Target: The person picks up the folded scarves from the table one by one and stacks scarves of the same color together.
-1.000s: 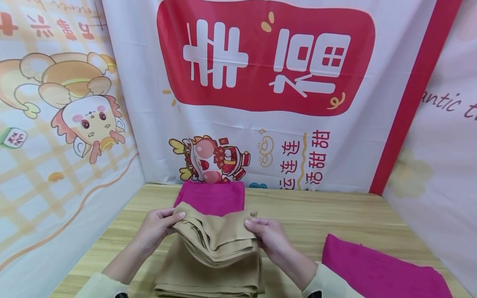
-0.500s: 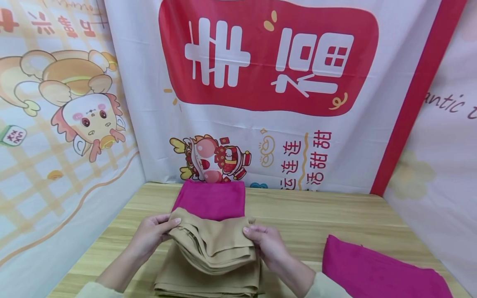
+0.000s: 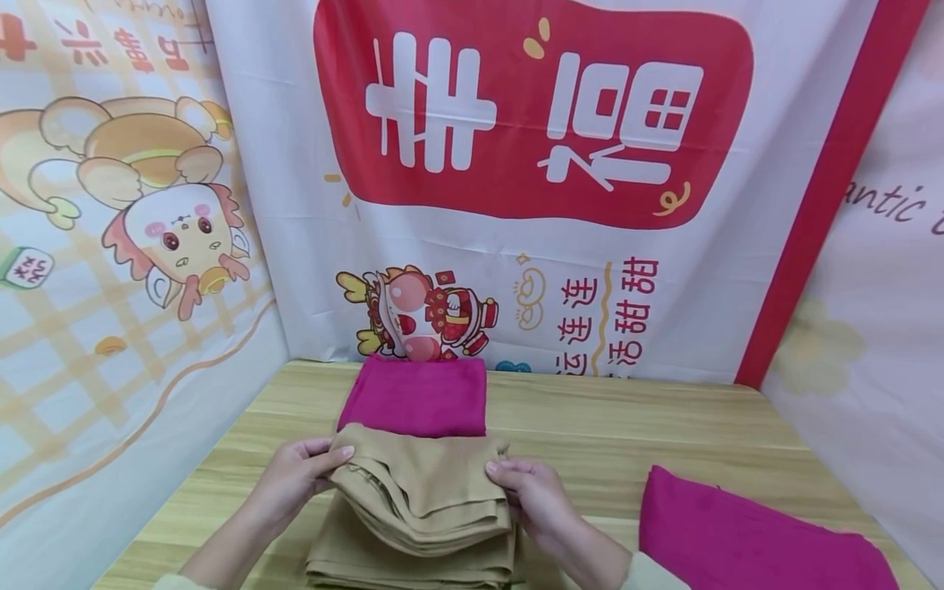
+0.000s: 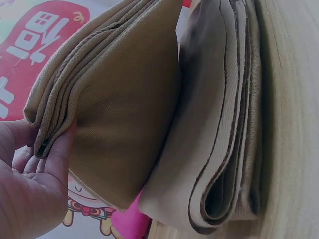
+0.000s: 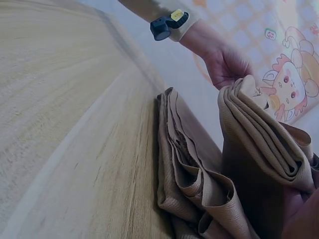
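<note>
A thick, many-layered fold of tan woven cloth (image 3: 450,483) sags mid-air above a flat tan cloth stack (image 3: 406,569) on the pale wood-grain surface (image 3: 590,426). Left hand (image 3: 293,475) and right hand (image 3: 537,496) each have a closed grip, pinching opposite ends. Beyond lies a rectangular magenta folded cloth (image 3: 419,397); well to the right, a larger magenta cloth (image 3: 760,537).

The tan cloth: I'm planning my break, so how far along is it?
Done, it seems: the lower folds lie layered on the table. In hand: the left hand and right hand grip the upper folds, which sag in the middle. Remaining, probably: setting those down, as they are held raised, not laid flat.
</note>
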The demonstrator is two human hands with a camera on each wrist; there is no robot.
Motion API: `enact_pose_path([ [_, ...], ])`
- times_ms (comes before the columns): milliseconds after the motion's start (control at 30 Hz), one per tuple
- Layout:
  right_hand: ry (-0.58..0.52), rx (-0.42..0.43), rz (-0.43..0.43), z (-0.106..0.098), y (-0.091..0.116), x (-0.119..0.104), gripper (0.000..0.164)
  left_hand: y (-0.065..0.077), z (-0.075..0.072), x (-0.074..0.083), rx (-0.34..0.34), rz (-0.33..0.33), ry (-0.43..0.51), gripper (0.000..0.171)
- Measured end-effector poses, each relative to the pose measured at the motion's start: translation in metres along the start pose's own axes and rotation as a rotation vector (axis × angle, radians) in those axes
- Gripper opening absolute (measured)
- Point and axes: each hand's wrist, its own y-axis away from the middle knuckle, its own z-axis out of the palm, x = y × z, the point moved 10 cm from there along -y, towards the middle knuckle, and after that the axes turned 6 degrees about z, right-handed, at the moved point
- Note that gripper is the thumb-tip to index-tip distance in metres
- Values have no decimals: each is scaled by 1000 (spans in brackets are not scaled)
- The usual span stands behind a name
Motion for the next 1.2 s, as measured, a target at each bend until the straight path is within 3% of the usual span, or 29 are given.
enact_pose_path([
  [367, 30, -24, 41, -1, 2, 8, 15, 5, -6, -8, -24, -47, -14, 35],
  [833, 71, -49, 73, -7, 6, 16, 11, 15, -9, -20, -121, -72, -17, 35],
  [1200, 114, -44, 99, -11, 10, 24, 23, 27, -13, -35, -202, -106, -15, 33],
])
